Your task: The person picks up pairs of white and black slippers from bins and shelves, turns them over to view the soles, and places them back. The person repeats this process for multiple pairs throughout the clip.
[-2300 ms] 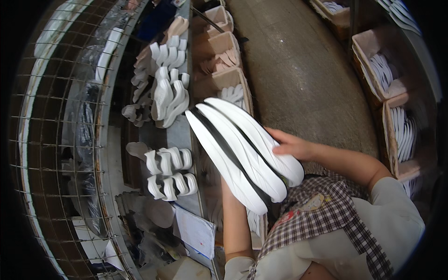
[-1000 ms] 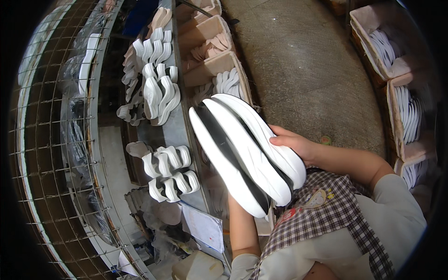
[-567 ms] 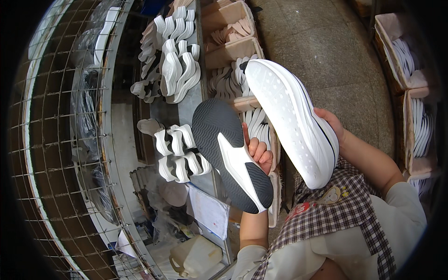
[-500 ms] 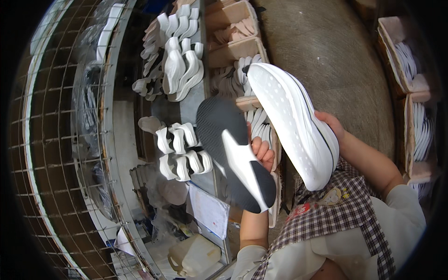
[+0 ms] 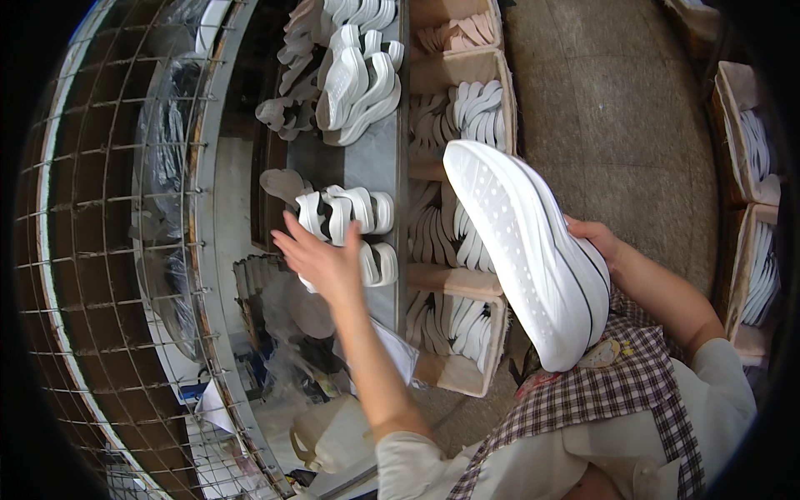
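While the right hand (image 5: 597, 241) clasps thick white foam soles (image 5: 521, 242), the left hand (image 5: 327, 268) spreads over a grey metal shelf (image 5: 367, 164)

A moment ago that left hand carried a white sole with a black ridged tread; now no such sole shows in it, and I can't make out where it lies, since the hand hides part of the shelf; to my eye, that leaves the carrying to the right hand alone.

The left arm (image 5: 379, 375) stretches forward and leftward, back of the hand toward me; its fingers are spread, thumb well apart, by rows of curved white wavy soles (image 5: 383, 212); whether the fingertips touch them I cannot tell.

The right forearm (image 5: 658, 292) bends inward; one digit lies along the soles' outer edge, the others hidden behind; the soles sit tilted, dotted face showing, before the brown-and-white checked apron (image 5: 575, 417) and near the peach-lined baskets (image 5: 462, 282).
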{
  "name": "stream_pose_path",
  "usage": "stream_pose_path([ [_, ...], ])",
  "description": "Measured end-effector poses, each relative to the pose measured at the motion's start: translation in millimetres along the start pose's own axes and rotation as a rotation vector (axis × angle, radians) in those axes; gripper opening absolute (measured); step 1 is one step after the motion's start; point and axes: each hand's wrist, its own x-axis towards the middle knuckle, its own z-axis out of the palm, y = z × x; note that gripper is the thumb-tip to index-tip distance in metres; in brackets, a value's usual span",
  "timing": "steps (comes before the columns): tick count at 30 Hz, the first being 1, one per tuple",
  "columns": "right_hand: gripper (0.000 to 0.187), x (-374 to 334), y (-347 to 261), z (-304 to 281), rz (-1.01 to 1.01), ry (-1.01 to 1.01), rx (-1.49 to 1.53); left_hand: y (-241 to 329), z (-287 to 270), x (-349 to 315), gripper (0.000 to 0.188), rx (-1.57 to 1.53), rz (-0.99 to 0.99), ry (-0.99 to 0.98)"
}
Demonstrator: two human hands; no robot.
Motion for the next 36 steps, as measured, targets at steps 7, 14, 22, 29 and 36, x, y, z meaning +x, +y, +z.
stream_pose_path([
  [7, 0.042, -1, -10, -12, 0.087, -0.071, 0.176, -31, 29, 31, 0.105, 0.284, 0.132, -0.277],
  [14, 0.044, -9, -14, -6, 0.082, 0.225, -0.080, -29, -2, 46, 0.095, -0.009, -0.006, -0.093],
  [22, 0.065, 12, -12, -15, 0.114, 0.056, -0.099, 45, -129, -69, 0.102, -0.322, 0.313, 0.161],
  [29, 0.060, 13, -2, -38, 0.303, 0.103, -0.114, 140, -109, -158, 0.097, -0.715, 0.458, -0.179],
  [36, 0.031, -22, -7, -59, 0.586, 0.360, 0.074, 93, -86, -163, 0.113, -1.017, 0.459, -0.429],
])
